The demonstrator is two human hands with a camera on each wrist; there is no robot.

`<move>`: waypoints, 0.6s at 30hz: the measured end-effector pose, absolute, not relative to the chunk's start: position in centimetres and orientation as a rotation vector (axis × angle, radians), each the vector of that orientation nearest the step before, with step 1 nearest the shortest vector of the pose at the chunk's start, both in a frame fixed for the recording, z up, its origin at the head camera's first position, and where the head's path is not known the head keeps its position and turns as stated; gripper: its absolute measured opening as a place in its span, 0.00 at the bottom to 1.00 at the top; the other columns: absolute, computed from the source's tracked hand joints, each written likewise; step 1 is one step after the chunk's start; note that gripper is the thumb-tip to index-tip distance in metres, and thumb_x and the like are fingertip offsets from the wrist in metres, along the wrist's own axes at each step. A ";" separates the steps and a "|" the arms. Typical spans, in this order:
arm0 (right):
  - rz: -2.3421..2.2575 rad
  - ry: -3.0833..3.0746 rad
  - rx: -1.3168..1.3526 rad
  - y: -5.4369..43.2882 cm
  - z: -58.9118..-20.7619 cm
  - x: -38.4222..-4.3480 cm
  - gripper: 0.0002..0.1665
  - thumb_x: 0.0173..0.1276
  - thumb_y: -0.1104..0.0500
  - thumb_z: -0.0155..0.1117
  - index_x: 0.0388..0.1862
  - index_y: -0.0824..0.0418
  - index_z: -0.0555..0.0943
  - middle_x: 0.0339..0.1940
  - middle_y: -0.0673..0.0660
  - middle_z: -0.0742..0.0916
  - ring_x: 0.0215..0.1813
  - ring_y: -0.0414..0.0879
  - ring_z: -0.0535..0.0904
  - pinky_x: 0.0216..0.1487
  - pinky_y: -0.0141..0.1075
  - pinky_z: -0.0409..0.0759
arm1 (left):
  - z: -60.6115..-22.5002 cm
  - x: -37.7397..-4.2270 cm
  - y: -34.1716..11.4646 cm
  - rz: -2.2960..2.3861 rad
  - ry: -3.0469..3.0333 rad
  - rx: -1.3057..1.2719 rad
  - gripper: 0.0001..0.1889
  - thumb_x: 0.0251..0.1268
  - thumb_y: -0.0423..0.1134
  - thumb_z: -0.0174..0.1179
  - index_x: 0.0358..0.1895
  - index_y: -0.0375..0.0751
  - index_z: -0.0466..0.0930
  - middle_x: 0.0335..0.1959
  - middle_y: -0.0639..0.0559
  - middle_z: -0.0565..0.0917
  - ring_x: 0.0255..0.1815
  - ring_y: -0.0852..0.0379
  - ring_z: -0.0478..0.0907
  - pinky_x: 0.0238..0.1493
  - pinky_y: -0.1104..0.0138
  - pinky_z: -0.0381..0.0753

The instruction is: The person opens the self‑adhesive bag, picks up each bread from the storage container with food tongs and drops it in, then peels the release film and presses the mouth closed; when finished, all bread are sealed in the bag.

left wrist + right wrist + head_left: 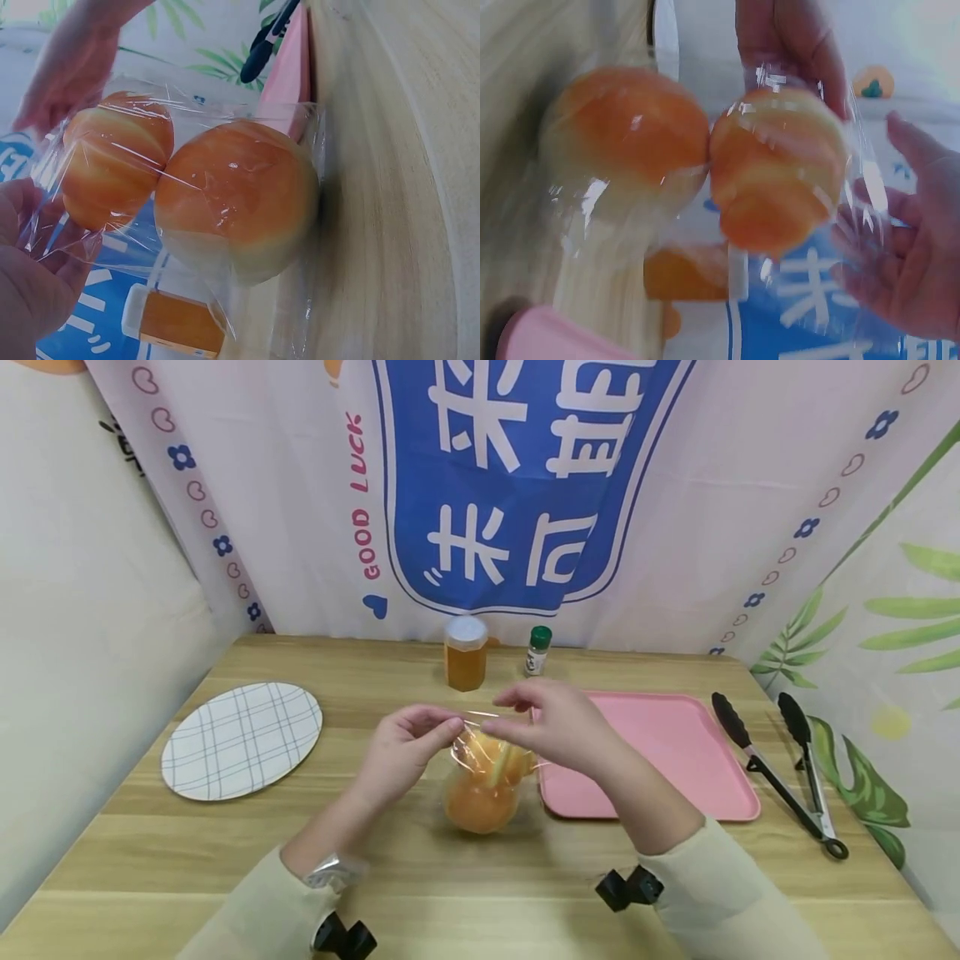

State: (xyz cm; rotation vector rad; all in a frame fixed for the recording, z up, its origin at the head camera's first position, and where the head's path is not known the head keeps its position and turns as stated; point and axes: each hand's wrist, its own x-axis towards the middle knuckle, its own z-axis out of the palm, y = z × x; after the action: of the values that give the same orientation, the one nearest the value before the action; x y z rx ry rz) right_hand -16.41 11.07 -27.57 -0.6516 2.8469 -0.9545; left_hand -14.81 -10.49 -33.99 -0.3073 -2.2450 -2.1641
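Note:
A clear plastic bag (289, 330) stands on the wooden table between both hands. Inside it, a round golden bun (480, 806) sits at the bottom, with a smaller ridged bread roll (120, 165) above. My left hand (401, 752) pinches the bag's upper edge between thumb and fingers. On the other side of the bag's top, my right hand (558, 727) has its thumb and fingers spread apart. The right wrist view shows those right fingers (885, 255) extended against or behind the film, with nothing gripped.
Behind the bag stand an amber jar (465, 664) with a white lid and a small green-capped bottle (537, 652). A pink tray (660, 747) lies to the right, then black-tipped tongs (783, 795). At left is a checked oval plate (243, 739). A printed cloth (300, 527) hangs behind the table.

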 end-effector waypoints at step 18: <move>-0.857 2.686 -0.706 13.4 -27.7 -17.4 0.09 0.59 0.54 0.74 0.26 0.54 0.83 0.23 0.48 0.82 0.29 0.41 0.73 0.31 0.33 0.73 | -33.9 -14.1 -11.3 -2.127 -2.231 -0.342 0.11 0.68 0.30 0.59 0.43 0.21 0.79 0.32 0.64 0.88 0.35 0.66 0.83 0.48 0.71 0.84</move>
State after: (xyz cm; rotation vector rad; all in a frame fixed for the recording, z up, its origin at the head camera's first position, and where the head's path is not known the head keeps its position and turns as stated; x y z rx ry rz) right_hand -17.44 13.39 -27.70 -0.7058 2.6864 -0.8573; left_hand -14.05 -11.31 -33.91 -0.3423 -2.2313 -2.1266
